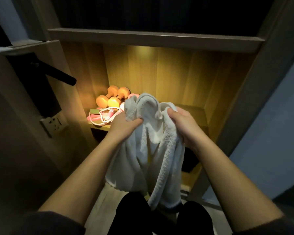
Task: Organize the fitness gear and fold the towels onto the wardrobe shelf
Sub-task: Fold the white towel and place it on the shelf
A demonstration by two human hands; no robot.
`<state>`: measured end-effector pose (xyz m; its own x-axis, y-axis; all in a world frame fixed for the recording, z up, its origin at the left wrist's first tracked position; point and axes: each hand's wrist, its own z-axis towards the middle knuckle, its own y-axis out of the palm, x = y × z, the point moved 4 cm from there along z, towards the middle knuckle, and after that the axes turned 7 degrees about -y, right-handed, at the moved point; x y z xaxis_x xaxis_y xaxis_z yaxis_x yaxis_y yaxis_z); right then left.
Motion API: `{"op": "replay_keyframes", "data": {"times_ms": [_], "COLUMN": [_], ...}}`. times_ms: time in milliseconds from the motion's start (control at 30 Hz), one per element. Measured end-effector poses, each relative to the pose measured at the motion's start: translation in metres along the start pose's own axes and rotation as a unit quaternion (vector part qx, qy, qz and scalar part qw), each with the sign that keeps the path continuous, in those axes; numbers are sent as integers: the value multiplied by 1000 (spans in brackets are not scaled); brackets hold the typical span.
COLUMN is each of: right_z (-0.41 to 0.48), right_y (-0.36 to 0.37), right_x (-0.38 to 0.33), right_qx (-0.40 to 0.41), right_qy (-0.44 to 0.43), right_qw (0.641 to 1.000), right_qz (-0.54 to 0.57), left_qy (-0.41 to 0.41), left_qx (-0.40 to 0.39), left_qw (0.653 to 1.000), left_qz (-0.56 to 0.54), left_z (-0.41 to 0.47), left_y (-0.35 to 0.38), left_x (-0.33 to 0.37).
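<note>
A crumpled white towel [148, 150] hangs in front of the lit wardrobe shelf [192, 109], held up by both hands. My left hand [126, 124] grips its upper left bunch and my right hand [182, 121] grips its upper right bunch. The towel's lower end droops toward my legs. At the shelf's back left lie two orange dumbbells [111, 98]. In front of them sits a pink skipping rope [105, 117], tangled, with a small green-topped item beside it. Part of the shelf's middle is hidden behind the towel.
An upper shelf board [153, 38] overhangs the compartment. A black door handle [58, 75] sticks out at the left, with a wall socket [53, 123] below it. A dark lower compartment [190, 160] lies beneath the shelf. The wardrobe's right frame [248, 99] is close by.
</note>
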<state>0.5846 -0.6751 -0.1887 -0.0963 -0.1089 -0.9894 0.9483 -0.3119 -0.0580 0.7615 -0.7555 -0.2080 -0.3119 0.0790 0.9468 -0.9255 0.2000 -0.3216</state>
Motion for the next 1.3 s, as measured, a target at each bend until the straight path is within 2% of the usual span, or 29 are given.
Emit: {"op": "replay_keyframes", "data": {"times_ms": [100,167,300,367,433,567,633,733,867,967,1067,1167,1300], "right_z": [-19,-24,-22,-19,-14,-2,1,3,0,-2,-8,-10,-8], "right_y": [2,0,0,4,8,2,-4,-14,-27,-42,-62,-78,-72], "right_x": [-16,-27,-46,-50,-53,-64,-66,-56,-37,-16,9,15,-10], "right_qx": [8,-1,-49,-81,-104,-103,-102,-89,-75,-46,-16,32,59], "right_qy": [-38,-69,-122,-131,-136,-148,-149,-130,-104,-87,-36,-21,-78], "right_qw": [993,985,978,974,967,968,968,966,969,952,945,947,929], "right_qz": [-112,-156,-163,-167,-191,-174,-177,-205,-211,-290,-324,-319,-357], "left_qy": [0,40,195,223,235,267,270,276,314,280,216,171,136], "left_qx": [33,20,-74,-131,-151,-193,-173,-89,24,89,144,156,119], "left_qw": [995,990,962,947,940,931,931,940,934,950,965,971,967], "left_qz": [95,134,177,188,197,158,173,181,170,106,30,58,181], "left_z": [-2,-1,-7,-8,-5,8,14,17,16,22,28,32,25], "left_y": [-12,-15,-1,9,13,20,23,24,17,1,-21,-32,-23], "left_x": [2,8,36,46,56,81,88,93,109,116,116,110,97]}}
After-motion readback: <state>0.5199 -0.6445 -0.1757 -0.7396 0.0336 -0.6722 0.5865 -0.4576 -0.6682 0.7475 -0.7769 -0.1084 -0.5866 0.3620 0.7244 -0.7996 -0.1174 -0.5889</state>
